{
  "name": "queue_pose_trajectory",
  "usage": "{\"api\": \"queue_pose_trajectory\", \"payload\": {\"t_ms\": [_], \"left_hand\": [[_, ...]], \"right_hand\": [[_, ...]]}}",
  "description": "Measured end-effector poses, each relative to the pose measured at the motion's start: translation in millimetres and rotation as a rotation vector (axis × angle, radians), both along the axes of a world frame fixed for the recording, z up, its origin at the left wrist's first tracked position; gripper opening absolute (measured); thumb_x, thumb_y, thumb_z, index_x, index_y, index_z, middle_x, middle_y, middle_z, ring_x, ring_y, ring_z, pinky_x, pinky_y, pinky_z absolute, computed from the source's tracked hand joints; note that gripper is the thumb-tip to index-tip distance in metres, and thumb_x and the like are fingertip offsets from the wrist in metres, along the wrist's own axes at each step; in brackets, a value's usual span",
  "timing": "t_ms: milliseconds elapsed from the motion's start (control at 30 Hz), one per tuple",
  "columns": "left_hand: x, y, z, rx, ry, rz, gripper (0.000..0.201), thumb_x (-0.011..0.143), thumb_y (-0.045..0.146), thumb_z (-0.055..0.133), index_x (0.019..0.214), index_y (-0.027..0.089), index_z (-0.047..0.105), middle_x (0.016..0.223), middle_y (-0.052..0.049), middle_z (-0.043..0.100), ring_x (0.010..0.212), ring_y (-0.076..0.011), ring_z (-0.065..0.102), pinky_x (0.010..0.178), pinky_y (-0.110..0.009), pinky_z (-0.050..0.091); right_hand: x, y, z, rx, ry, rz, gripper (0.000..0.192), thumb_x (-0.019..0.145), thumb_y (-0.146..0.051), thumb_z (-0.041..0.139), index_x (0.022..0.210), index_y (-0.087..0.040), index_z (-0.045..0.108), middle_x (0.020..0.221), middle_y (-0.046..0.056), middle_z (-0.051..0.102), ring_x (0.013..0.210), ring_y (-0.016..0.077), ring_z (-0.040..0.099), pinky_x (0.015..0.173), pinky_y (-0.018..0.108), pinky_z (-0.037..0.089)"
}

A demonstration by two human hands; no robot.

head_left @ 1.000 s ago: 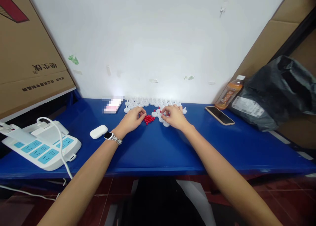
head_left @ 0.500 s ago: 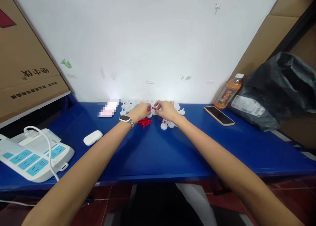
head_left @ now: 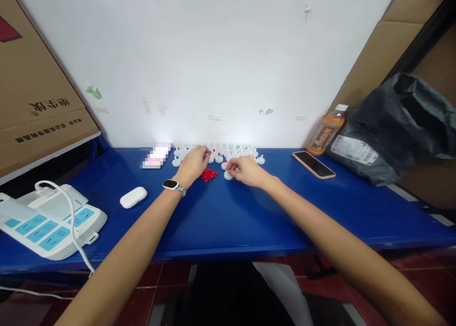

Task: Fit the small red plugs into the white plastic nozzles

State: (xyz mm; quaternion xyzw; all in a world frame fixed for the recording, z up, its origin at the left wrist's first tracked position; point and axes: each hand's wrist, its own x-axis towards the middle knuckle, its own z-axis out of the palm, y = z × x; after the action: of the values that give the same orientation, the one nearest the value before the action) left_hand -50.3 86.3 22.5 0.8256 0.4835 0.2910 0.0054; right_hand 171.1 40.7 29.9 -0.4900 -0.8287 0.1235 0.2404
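My left hand (head_left: 194, 164), with a watch on its wrist, has its fingers drawn together among the white nozzle caps. Whatever lies between those fingertips is too small to tell. My right hand (head_left: 245, 169) pinches the small red tip at the top of a white nozzle cap (head_left: 228, 176), which stands on the table. Between the hands lies a loose pile of small red tips (head_left: 209, 175). Several white caps (head_left: 219, 158) near the hands have red tips on them; many plain white ones (head_left: 177, 162) stand along the wall.
The blue table (head_left: 221, 217) meets a white wall. To the left are a power strip (head_left: 53, 226) with a cable, a white earphone case (head_left: 133, 197) and a blurred pinkish item (head_left: 156, 156). On the right are a phone (head_left: 313, 165), a drink bottle (head_left: 326, 131) and a dark plastic bag (head_left: 392, 131).
My right hand has come down nearer the table's front, onto the red tip of a cap. My left hand has shifted left, away from the right hand, uncovering red-tipped caps.
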Motion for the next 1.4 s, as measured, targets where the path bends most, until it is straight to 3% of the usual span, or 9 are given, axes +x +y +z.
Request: {"api": "queue_pose_trajectory", "payload": {"t_ms": [167, 300, 400, 533, 733, 1000, 1167, 1267, 1400], "left_hand": [[-12.5, -3.2, -7.3, -0.047, -0.072, -0.062, 0.016, 0.094, 0.025, 0.051, 0.101, 0.018, 0.064, 0.1, -0.009, 0.069, 0.085, -0.0214, 0.063, 0.08, -0.035, 0.05], [-13.3, -6.3, -6.9, -0.077, -0.095, -0.071, 0.016, 0.093, 0.024, 0.051, 0.1, 0.018, 0.065, 0.099, -0.008, 0.07, 0.084, -0.0206, 0.063, 0.079, -0.034, 0.05], [-9.2, -11.3, -4.0, -0.082, -0.106, -0.099, 0.016, 0.094, 0.026, 0.051, 0.098, 0.018, 0.065, 0.097, -0.008, 0.07, 0.082, -0.0201, 0.063, 0.077, -0.034, 0.049], [1.1, -18.6, -1.8, -0.117, -0.108, -0.177, 0.019, 0.095, 0.033, 0.054, 0.097, 0.019, 0.066, 0.092, -0.006, 0.069, 0.076, -0.0185, 0.061, 0.07, -0.032, 0.046], [22.2, -25.9, -5.5, -0.147, -0.003, -0.292, 0.022, 0.092, 0.038, 0.06, 0.1, 0.019, 0.067, 0.083, -0.004, 0.066, 0.077, -0.02, 0.061, 0.068, -0.031, 0.045], [34.5, -10.6, -4.4, -0.08, 0.085, -0.227, 0.02, 0.095, 0.02, 0.049, 0.095, 0.017, 0.069, 0.09, -0.009, 0.068, 0.088, -0.0237, 0.064, 0.082, -0.036, 0.049], [40.3, 1.3, -4.4, -0.054, 0.104, -0.144, 0.027, 0.096, 0.023, 0.049, 0.115, 0.013, 0.065, 0.101, -0.013, 0.068, 0.101, -0.0269, 0.064, 0.092, -0.039, 0.049], [35.1, -4.9, -3.5, -0.015, 0.044, -0.124, 0.031, 0.098, 0.025, 0.046, 0.123, 0.015, 0.061, 0.102, -0.012, 0.067, 0.098, -0.0261, 0.064, 0.09, -0.04, 0.05], [25.3, -20.1, -2.5, -0.013, 0.007, -0.163, 0.026, 0.099, 0.028, 0.044, 0.113, 0.017, 0.063, 0.102, -0.01, 0.066, 0.093, -0.0244, 0.063, 0.085, -0.038, 0.051]], "right_hand": [[-31.7, 35.1, -0.5, 0.085, -0.121, -0.083, 0.013, 0.084, -0.014, 0.061, 0.088, -0.019, 0.071, 0.084, 0.004, 0.076, 0.088, 0.0231, 0.068, 0.096, 0.042, 0.031], [-41.5, 47.8, 4.3, 0.083, -0.143, -0.117, 0.019, 0.085, -0.021, 0.064, 0.102, -0.018, 0.07, 0.087, 0.005, 0.076, 0.09, 0.023, 0.067, 0.096, 0.041, 0.031], [-29.3, 37.4, 10.2, 0.109, -0.071, -0.143, 0.02, 0.089, -0.03, 0.061, 0.103, -0.019, 0.069, 0.085, 0.003, 0.074, 0.084, 0.0203, 0.066, 0.092, 0.037, 0.036], [3.4, 1.9, 12.8, 0.18, -0.038, -0.2, 0.021, 0.09, -0.034, 0.06, 0.1, -0.019, 0.07, 0.087, 0.005, 0.07, 0.08, 0.0191, 0.062, 0.076, 0.03, 0.04], [34.3, -38.1, -5.0, 0.111, -0.039, -0.209, 0.025, 0.087, -0.029, 0.064, 0.109, -0.02, 0.068, 0.096, 0.005, 0.07, 0.077, 0.017, 0.062, 0.073, 0.028, 0.043], [17.0, -24.1, -17.4, 0.045, 0.082, -0.097, 0.019, 0.09, -0.015, 0.055, 0.102, -0.019, 0.069, 0.083, 0.003, 0.074, 0.07, 0.0153, 0.065, 0.068, 0.025, 0.043], [-3.7, 3.1, -14.5, 0.064, 0.07, -0.128, 0.024, 0.089, -0.013, 0.055, 0.108, -0.02, 0.07, 0.085, 0.005, 0.075, 0.073, 0.017, 0.066, 0.07, 0.026, 0.044], [-5.7, 9.7, -11.5, 0.057, 0.133, -0.115, 0.031, 0.088, -0.014, 0.055, 0.117, -0.02, 0.067, 0.085, 0.003, 0.075, 0.071, 0.0164, 0.065, 0.072, 0.027, 0.046], [12.8, -2.5, -11.1, 0.207, 0.267, -0.186, 0.026, 0.084, -0.015, 0.057, 0.107, -0.019, 0.069, 0.091, 0.004, 0.07, 0.081, 0.0177, 0.063, 0.08, 0.029, 0.047]]}}
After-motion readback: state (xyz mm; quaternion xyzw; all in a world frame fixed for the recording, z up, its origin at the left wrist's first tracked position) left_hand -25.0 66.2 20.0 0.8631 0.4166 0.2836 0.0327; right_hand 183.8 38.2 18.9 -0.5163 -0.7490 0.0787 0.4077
